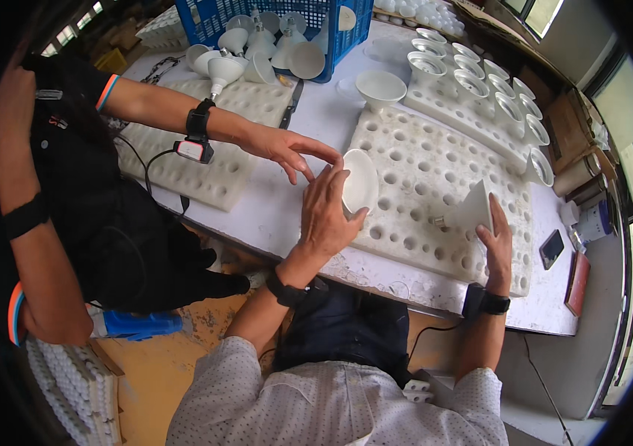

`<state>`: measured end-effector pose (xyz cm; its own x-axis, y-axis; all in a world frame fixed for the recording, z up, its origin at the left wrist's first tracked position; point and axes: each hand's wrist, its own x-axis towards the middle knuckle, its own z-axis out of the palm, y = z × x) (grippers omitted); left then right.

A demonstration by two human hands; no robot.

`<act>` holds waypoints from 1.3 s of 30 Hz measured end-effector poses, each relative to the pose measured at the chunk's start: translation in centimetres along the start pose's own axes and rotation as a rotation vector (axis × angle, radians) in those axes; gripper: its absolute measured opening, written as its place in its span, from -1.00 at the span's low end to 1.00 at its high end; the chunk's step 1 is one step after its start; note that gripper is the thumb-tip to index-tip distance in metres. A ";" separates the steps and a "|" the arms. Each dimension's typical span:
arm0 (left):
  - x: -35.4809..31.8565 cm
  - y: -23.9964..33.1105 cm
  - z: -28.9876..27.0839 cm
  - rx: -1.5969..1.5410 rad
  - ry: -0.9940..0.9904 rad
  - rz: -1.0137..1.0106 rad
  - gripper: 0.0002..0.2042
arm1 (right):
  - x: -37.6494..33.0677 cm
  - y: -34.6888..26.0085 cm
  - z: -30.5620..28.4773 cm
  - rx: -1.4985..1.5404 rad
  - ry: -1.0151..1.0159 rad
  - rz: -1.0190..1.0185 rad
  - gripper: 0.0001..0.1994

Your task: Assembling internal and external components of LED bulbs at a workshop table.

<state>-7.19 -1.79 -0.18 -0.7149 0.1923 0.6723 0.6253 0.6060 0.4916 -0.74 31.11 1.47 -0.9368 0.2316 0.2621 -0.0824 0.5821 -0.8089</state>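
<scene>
My left hand (325,212) grips a white funnel-shaped lamp cup (359,182) by its rim, holding it over the near left part of a white foam tray with holes (435,175). My right hand (498,239) holds a second white cup (474,210) lying on its side on the same tray, its narrow metal end pointing left. A co-worker's hand (290,149) reaches in from the left, fingers spread, just above my left hand and close to the cup.
A blue crate (346,41) of white cups stands at the table's far side. Another foam tray (205,149) lies at the left, and a tray (480,82) filled with cups at the back right. A phone (552,248) rests near the right edge.
</scene>
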 end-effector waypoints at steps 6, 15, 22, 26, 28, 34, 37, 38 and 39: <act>-1.2 -2.6 -0.3 -0.295 -0.128 -0.084 0.03 | 1.9 2.6 -2.0 0.100 -0.005 0.181 -0.23; 0.0 -5.6 -0.3 -0.284 -0.351 -0.088 0.04 | -1.9 -3.7 6.4 0.030 -0.014 -0.288 -0.30; 3.7 -6.2 1.6 -0.187 -0.438 -0.186 -0.05 | 3.5 -7.2 15.8 0.221 -0.365 -0.120 -0.03; 4.0 -5.7 2.2 -0.123 -0.395 -0.172 -0.25 | 3.2 -6.8 16.4 0.214 -0.396 -0.192 -0.06; 3.6 -5.2 2.3 -0.100 -0.363 -0.123 -0.30 | 2.5 -6.5 15.9 0.427 -0.400 -0.115 -0.12; 2.9 -2.9 2.1 0.074 -0.315 0.081 -0.49 | 2.0 -6.3 14.1 0.763 -0.368 -0.025 -0.19; 2.8 -2.0 1.9 0.133 -0.230 0.200 -0.49 | 1.5 -6.2 13.5 0.751 -0.393 -0.023 -0.20; 2.9 -1.9 1.9 0.150 -0.198 0.244 -0.48 | 1.4 -6.1 13.3 0.756 -0.399 -0.031 -0.20; 2.9 -1.8 1.9 0.158 -0.182 0.284 -0.48 | 1.3 -6.0 13.1 0.791 -0.404 -0.035 -0.21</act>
<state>-10.98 -0.83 -0.16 -0.5727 0.4956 0.6530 0.7608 0.6179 0.1983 -5.89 17.71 -0.21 -0.9655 -0.1556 0.2089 -0.1841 -0.1596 -0.9699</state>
